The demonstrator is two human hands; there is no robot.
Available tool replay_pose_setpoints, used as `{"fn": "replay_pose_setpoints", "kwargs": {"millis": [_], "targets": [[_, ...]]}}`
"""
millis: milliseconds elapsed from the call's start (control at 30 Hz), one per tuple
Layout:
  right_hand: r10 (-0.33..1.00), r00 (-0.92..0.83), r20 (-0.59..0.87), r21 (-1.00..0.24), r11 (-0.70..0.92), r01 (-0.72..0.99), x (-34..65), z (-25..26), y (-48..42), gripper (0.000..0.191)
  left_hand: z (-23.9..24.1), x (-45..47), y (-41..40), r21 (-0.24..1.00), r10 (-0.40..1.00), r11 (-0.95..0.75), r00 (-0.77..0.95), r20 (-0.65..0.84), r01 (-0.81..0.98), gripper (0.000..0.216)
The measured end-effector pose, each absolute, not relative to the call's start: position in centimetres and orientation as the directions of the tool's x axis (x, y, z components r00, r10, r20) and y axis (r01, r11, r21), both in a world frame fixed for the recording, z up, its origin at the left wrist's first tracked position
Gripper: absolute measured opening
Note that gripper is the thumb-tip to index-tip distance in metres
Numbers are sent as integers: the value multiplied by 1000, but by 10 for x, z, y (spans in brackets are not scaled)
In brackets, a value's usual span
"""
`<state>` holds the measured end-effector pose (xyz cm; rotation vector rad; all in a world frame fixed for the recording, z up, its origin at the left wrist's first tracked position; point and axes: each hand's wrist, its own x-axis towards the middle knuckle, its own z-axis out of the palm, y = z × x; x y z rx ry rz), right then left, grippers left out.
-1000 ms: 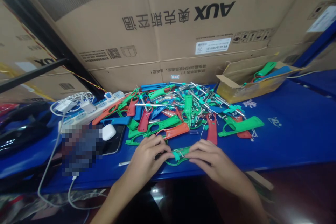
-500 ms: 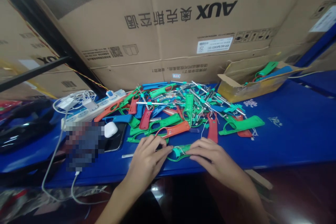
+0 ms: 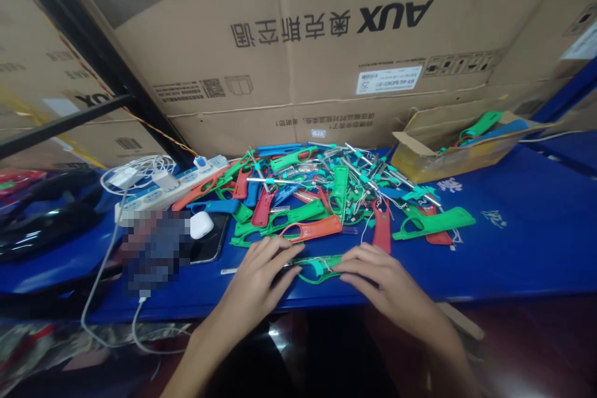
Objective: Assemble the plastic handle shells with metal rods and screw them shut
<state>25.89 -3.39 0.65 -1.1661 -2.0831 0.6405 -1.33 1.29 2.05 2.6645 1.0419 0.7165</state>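
Note:
Near the table's front edge lies a green lighter shell (image 3: 310, 278), with a teal trigger piece (image 3: 319, 267) and thin white wires in it. A slim metal tube (image 3: 228, 271) runs from it to the left, passing under my left hand (image 3: 268, 270). That hand is curled over the tube and the shell's left end, its thumb and forefinger a little apart; its other fingers are partly hidden. My right hand (image 3: 373, 270) pinches the shell's right end between thumb and fingers. Just beyond my hands are an orange lighter shell (image 3: 317, 228) and a red lighter shell (image 3: 381, 230).
Behind is a heap of lighter parts (image 3: 303, 186) on the blue table (image 3: 522, 249). A small open carton (image 3: 443, 158) stands at the right. On the left are a power strip (image 3: 153, 199), a white earphone case (image 3: 201, 224), a phone (image 3: 212, 247) and cables. Large cardboard boxes (image 3: 298, 68) form the back.
My left thumb and forefinger have moved apart and back from the teal piece. My right hand keeps its hold on the shell. The camera view has shifted slightly.

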Motion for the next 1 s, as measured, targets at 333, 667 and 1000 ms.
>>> {"fn": "replay_pose_setpoints", "kwargs": {"millis": [333, 667, 1000], "targets": [[857, -304, 416, -560, 505, 657, 248, 12, -41, 19, 11, -9, 6, 389, 701, -714, 594, 395, 583, 24], [803, -447, 394, -437, 592, 678, 218, 14, -18, 22, 12, -9, 2, 477, 749, -660, 561, 354, 580, 25], [822, -512, 248, -282, 567, 774, 213, 32, -7, 24, 12, -9, 4, 473, 759, -649, 553, 344, 596, 22]]}}
